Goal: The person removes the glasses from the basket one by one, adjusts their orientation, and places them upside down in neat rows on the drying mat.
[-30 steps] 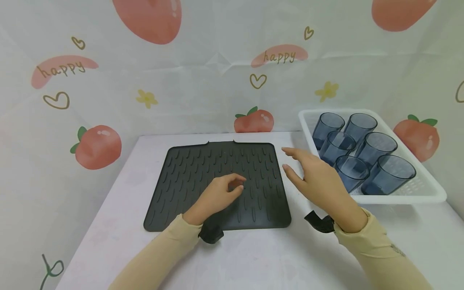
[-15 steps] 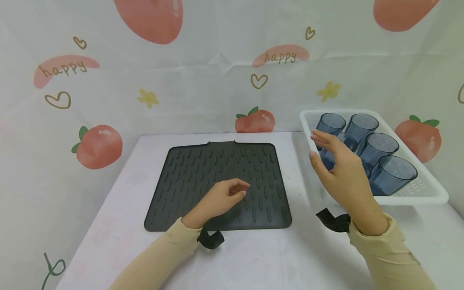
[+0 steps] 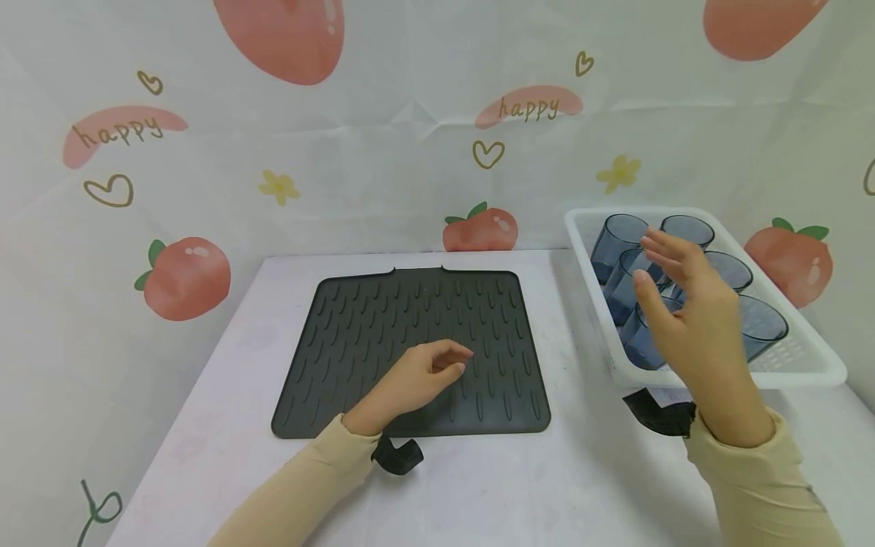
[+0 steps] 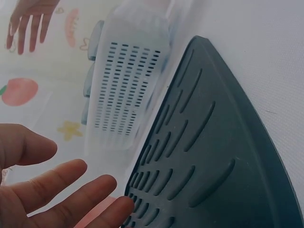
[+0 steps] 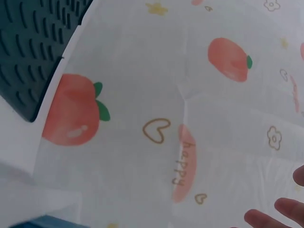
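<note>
Several blue see-through cups point(image 3: 762, 327) stand in a white plastic basket point(image 3: 800, 378) at the right of the table. Over the basket hovers my right hand point(image 3: 704, 327), fingers spread a little and holding nothing. It hides parts of the middle and front cups. My left hand point(image 3: 417, 376) hangs above a black ribbed drying mat point(image 3: 355, 334), fingers loosely bent with nothing between them. In the left wrist view, relaxed left fingers point(image 4: 71, 194) show beside the mat, with the basket's slotted side beyond. Only a few right fingertips point(image 5: 287, 209) appear in the right wrist view.
A white table point(image 3: 478, 486) carries the mat and the basket. Behind it hangs a white cloth backdrop point(image 3: 383, 182) printed with fruit, hearts and flowers. A strip of table separates the mat from the basket.
My right hand has moved right, from beside the mat to over the basket's cups. My left hand has shifted only slightly; the mat and basket stay where they were.
</note>
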`<state>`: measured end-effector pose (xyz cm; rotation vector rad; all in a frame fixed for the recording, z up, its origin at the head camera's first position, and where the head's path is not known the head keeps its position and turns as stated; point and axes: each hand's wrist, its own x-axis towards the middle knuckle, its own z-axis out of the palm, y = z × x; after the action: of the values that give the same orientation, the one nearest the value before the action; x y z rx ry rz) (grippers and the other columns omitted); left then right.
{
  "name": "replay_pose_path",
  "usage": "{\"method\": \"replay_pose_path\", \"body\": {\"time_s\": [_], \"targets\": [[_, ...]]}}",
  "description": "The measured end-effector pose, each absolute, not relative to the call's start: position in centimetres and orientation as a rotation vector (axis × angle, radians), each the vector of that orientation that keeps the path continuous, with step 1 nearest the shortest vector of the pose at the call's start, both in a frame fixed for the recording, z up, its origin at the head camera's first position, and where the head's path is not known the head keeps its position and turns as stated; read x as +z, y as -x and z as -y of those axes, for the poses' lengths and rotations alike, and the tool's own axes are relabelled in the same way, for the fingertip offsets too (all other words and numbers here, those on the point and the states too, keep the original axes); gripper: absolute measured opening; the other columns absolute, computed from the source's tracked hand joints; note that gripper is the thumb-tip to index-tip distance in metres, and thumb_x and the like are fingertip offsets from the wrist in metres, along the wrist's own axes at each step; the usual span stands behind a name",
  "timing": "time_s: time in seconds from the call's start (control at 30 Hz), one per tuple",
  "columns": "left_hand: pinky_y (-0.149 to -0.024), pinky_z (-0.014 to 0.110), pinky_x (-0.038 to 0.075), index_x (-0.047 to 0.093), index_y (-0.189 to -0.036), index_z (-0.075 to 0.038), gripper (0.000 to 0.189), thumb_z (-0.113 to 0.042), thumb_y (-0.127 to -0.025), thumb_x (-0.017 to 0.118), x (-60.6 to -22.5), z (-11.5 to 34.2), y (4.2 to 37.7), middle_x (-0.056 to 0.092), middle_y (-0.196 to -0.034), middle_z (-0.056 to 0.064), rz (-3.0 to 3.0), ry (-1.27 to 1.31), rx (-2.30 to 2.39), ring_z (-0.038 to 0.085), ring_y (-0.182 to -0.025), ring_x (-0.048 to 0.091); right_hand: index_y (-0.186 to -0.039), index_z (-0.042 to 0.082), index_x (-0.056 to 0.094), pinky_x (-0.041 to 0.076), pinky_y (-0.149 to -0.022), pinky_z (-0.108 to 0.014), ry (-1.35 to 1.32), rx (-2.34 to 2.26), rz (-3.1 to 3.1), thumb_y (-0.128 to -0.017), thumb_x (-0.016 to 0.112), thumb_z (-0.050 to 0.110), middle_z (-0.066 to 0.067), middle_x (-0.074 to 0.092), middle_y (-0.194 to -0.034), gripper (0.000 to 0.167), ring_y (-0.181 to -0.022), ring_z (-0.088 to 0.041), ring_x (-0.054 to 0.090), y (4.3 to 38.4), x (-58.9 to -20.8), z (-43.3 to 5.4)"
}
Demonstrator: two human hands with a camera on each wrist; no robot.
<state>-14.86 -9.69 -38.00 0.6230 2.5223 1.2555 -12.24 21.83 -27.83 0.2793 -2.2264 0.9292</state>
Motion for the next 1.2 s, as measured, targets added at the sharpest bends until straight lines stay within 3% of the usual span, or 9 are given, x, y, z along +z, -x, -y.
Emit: {"method": "replay_pose_path", "body": {"time_s": [0.07, 0.13, 0.3, 0.53, 0.83, 1.07, 1.2], "targets": [[-0.089, 0.04, 0.051, 0.063, -0.124, -0.014, 0.027, -0.022, -0.1, 0.054, -38.0, 9.7, 14.9, 0.067, -0.118, 0.004, -2.521, -0.624, 1.259, 0.017, -0.105, 0.062, -0.138, 0.019, 0.053, 0.037, -0.095, -0.004, -0.274, 0.986, 2.199, -0.094, 0.059, 0.013, -0.004, 0.062, -0.131, 0.044, -0.116, 0.012, 0.052, 12.5, -28.0, -22.5], [-0.089, 0.04, 0.051, 0.063, -0.124, -0.014, 0.027, -0.022, -0.1, 0.054, -37.9, 9.7, 14.8, 0.067, -0.119, 0.004, -2.519, -0.623, 1.261, 0.017, -0.105, 0.062, -0.138, 0.019, 0.053, 0.038, -0.099, -0.008, -0.25, 1.043, 2.187, -0.095, 0.059, 0.013, 0.003, 0.061, -0.131, 0.044, -0.113, 0.015, 0.051, 12.8, -28.1, -23.2], [-0.089, 0.04, 0.052, 0.063, -0.124, -0.014, 0.027, -0.022, -0.1, 0.054, -38.0, 9.7, 14.8, 0.067, -0.118, 0.003, -2.515, -0.615, 1.264, 0.017, -0.105, 0.062, -0.139, 0.02, 0.051, 0.039, -0.105, -0.016, -0.124, 1.145, 2.163, -0.095, 0.059, 0.014, 0.012, 0.059, -0.131, 0.045, -0.114, 0.009, 0.053, 13.1, -28.0, -24.8], [-0.087, 0.038, 0.052, 0.063, -0.124, -0.014, 0.027, -0.021, -0.1, 0.054, -37.9, 9.7, 14.7, 0.067, -0.118, 0.003, -2.512, -0.622, 1.263, 0.017, -0.104, 0.063, -0.137, 0.02, 0.052, 0.035, -0.111, -0.024, 0.028, 1.215, 2.094, -0.094, 0.062, 0.016, 0.011, 0.06, -0.128, 0.044, -0.116, 0.002, 0.055, 13.2, -28.1, -26.9], [-0.085, 0.036, 0.052, 0.063, -0.124, -0.014, 0.027, -0.023, -0.1, 0.054, -38.1, 9.8, 14.8, 0.067, -0.118, 0.003, -2.513, -0.624, 1.253, 0.016, -0.103, 0.063, -0.136, 0.02, 0.052, 0.036, -0.109, -0.022, 0.145, 1.12, 2.16, -0.096, 0.058, 0.018, 0.009, 0.06, -0.128, 0.04, -0.113, 0.006, 0.054, 13.3, -29.7, -29.2], [-0.086, 0.036, 0.052, 0.063, -0.124, -0.014, 0.027, -0.022, -0.1, 0.054, -38.1, 9.9, 14.8, 0.067, -0.117, 0.003, -2.51, -0.617, 1.252, 0.016, -0.103, 0.062, -0.132, 0.017, 0.056, 0.041, -0.103, -0.017, 0.18, 1.137, 2.084, -0.094, 0.06, 0.014, 0.018, 0.06, -0.116, 0.038, -0.102, 0.009, 0.057, 13.4, -30.2, -30.2], [-0.087, 0.037, 0.052, 0.063, -0.123, -0.014, 0.026, -0.022, -0.1, 0.054, -38.0, 9.8, 14.8, 0.067, -0.117, 0.003, -2.501, -0.625, 1.261, 0.016, -0.103, 0.062, -0.132, 0.017, 0.055, 0.039, -0.106, -0.019, 0.242, 1.152, 2.065, -0.095, 0.058, 0.014, 0.019, 0.058, -0.116, 0.038, -0.105, 0.005, 0.056, 13.5, -30.2, -30.8]]}}
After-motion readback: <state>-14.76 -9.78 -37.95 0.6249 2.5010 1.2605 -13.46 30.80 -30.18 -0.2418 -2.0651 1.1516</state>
